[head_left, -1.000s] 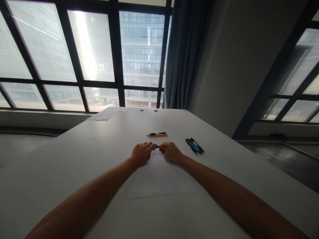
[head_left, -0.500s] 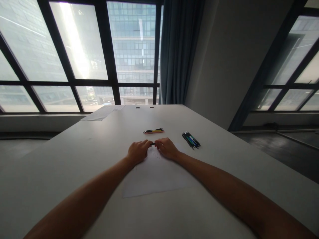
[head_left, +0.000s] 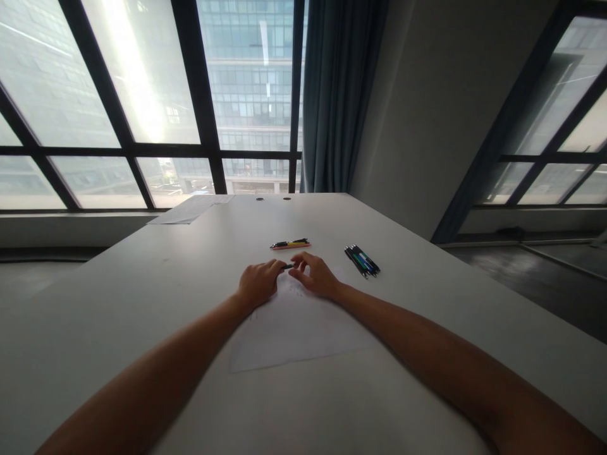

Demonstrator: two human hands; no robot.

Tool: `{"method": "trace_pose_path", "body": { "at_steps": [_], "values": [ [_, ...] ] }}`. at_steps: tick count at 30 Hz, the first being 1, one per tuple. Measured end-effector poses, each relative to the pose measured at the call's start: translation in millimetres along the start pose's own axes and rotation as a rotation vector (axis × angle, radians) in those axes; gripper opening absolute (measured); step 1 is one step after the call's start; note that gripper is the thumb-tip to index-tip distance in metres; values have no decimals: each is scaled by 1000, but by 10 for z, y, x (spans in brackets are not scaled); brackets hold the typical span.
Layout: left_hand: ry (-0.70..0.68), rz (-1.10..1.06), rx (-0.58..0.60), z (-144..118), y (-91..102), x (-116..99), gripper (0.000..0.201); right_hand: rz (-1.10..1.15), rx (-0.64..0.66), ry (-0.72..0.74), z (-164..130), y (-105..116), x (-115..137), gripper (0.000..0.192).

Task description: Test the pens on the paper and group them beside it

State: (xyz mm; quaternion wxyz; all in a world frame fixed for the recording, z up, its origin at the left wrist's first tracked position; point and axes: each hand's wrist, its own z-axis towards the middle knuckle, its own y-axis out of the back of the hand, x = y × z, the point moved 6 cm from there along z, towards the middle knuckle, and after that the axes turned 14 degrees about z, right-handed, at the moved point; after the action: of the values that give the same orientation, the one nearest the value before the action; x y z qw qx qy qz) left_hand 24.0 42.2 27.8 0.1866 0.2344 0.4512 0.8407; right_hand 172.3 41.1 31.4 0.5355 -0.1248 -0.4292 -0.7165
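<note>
My left hand [head_left: 259, 281] is closed around a dark pen [head_left: 288, 266], whose end sticks out to the right from its fingers. My right hand [head_left: 313, 274] is at that end, thumb and fingers parted; whether a fingertip touches the pen is hard to tell. Both wrists rest over a white sheet of paper [head_left: 298, 335] with small handwritten marks near its top. Beyond the hands lies a small group of pens [head_left: 290, 244], some yellow and orange. To the right, several dark, green and blue pens [head_left: 362, 261] lie side by side at a slant.
The white table [head_left: 199, 278] stretches away toward the windows. Papers [head_left: 184, 210] lie at its far left edge. Two dark round discs [head_left: 287, 198] sit near the far end. A blue curtain [head_left: 334, 95] hangs behind the table.
My right hand's fingers have spread from their pinch on the pen's end. My left hand keeps its hold. The view has tipped slightly downward.
</note>
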Motion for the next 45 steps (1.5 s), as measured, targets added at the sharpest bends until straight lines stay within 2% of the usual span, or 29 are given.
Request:
{"method": "trace_pose_path", "body": {
  "at_steps": [3, 5, 7, 9, 12, 14, 23, 30, 34, 37, 45],
  "values": [
    [-1, -5, -2, 1, -2, 1, 25, -16, 5, -16, 1, -10, -15, 16],
    [3, -11, 3, 3, -4, 3, 25, 8, -11, -2, 3, -3, -11, 9],
    [14, -10, 8, 4, -3, 8, 25, 33, -20, 4, 4, 6, -10, 17],
    [22, -7, 11, 4, 0, 11, 25, 27, -13, -15, 5, 8, -22, 14],
    [23, 7, 17, 6, 3, 10, 25, 29, -13, -31, 5, 16, -26, 20],
    [26, 18, 25, 8, 3, 10, 24, 55, -44, -15, 6, 35, -15, 10],
    [70, 9, 29, 12, 37, 27, 20, 37, -207, -3, 14, 141, -71, 10],
    [95, -21, 25, 25, 35, 33, 19, 70, -153, 9, 0, 99, -52, 15],
    [99, -51, -35, 17, 62, 38, 21, 113, -135, -2, 3, 88, -21, 14],
    [74, -77, -82, 9, 77, 30, 27, 183, -115, -26, 11, 62, -8, 12],
    [-19, -95, -171, 2, 82, -7, 22, 302, -66, -94, 20, -21, -41, 15]
  ]
}}
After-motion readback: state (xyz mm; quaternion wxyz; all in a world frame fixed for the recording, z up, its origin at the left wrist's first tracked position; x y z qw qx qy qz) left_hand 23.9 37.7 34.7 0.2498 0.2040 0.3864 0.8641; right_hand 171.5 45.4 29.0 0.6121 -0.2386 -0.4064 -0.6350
